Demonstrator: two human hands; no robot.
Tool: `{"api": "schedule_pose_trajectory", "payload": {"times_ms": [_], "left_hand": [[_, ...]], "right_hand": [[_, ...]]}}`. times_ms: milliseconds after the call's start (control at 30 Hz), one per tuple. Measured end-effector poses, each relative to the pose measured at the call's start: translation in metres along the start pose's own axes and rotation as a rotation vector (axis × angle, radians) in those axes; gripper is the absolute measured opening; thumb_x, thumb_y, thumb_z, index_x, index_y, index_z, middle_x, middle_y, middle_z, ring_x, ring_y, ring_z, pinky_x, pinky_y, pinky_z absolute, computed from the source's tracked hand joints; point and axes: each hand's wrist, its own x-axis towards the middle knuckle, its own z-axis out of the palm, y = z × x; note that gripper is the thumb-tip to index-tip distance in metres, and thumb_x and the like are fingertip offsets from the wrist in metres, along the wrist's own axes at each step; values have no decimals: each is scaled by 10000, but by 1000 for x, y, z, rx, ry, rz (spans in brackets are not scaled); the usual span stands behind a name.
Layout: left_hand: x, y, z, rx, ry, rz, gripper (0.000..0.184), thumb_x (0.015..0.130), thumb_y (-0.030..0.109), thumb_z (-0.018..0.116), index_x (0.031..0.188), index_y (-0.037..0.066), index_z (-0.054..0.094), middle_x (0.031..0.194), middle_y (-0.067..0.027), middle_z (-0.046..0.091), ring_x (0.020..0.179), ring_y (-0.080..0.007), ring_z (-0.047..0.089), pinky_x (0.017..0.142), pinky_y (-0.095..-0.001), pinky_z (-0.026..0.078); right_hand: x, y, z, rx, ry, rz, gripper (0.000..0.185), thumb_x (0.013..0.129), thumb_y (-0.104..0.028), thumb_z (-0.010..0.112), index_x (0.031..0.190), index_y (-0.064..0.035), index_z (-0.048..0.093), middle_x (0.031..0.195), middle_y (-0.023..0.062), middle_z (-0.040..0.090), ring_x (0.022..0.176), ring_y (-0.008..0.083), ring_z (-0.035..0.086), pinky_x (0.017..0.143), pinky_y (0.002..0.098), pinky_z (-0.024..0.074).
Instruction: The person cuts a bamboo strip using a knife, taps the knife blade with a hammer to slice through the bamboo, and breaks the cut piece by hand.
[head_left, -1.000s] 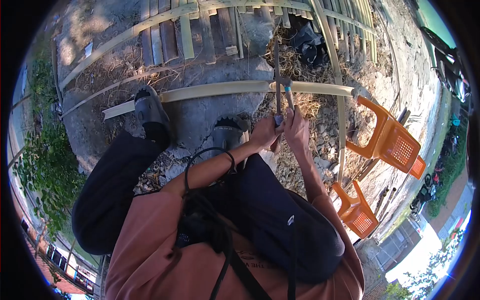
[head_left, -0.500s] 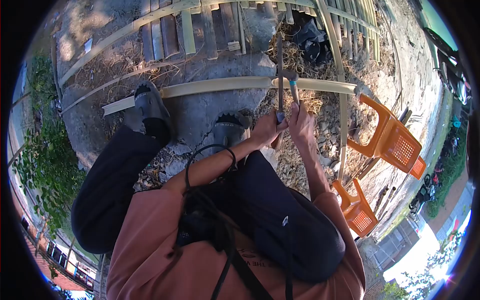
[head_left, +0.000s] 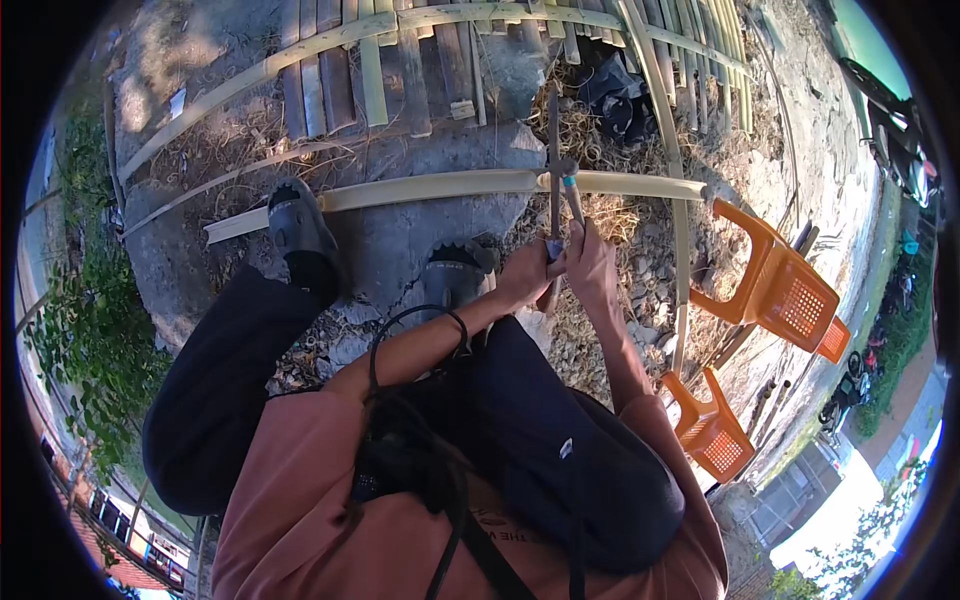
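My left hand (head_left: 527,275) is closed around the handle of a long knife (head_left: 554,130). Its narrow, dark blade points away from me and crosses a pale split bamboo length (head_left: 430,187) at a node. In my right hand (head_left: 592,262) is a hammer (head_left: 573,197) with a turquoise band below its head. The hammer head is up against or just over the blade; which of these I cannot tell. My two hands are close together. One shoe (head_left: 300,225) rests on the bamboo's left part, and the other shoe (head_left: 457,275) is on the slab.
Bamboo slats (head_left: 410,80) lie in a row at the far side, under a long curved strip (head_left: 270,65). A black plastic bag (head_left: 618,100) sits among curled shavings. Two orange plastic chairs (head_left: 790,290) are at the right. Leafy plants (head_left: 95,320) grow at the left.
The hammer head has shifted left, closer to the knife blade. Both hands keep their holds. The whole view has moved slightly, and the bamboo stays under the shoe.
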Motion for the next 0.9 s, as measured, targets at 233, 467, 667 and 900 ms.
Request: {"api": "schedule_pose_trajectory", "payload": {"times_ms": [233,467,667,900], "left_hand": [[-10,6,-1,-58,-41,16,541,934,445,631,1069,-65,511,746,-268,657,761,-471,670,699,-530,540],[-13,7,-2,-80,-103,-75,562,945,470,597,1046,-78,518,725,-280,646,753,-473,672,704,-541,543],[-11,2,2,-85,-76,-20,530,943,453,603,1016,-67,529,735,-270,650,733,-467,666,682,-532,541],[-5,-2,3,-68,-54,-14,574,935,477,604,1075,-74,524,741,-282,651,769,-484,667,719,-546,537]], "right_hand": [[-9,-1,0,50,-1,19,303,1044,-218,472,1028,75,549,559,194,598,497,370,638,447,445,467],[-23,-11,-20,175,297,-240,350,1058,-249,440,1101,78,555,569,199,563,521,391,628,469,449,459],[-16,-13,-15,130,35,46,310,1052,-262,466,929,15,534,594,217,595,532,387,638,472,479,457],[-9,-9,-9,120,73,-11,297,1040,-225,487,981,58,554,594,224,588,510,382,628,463,462,450]]}}
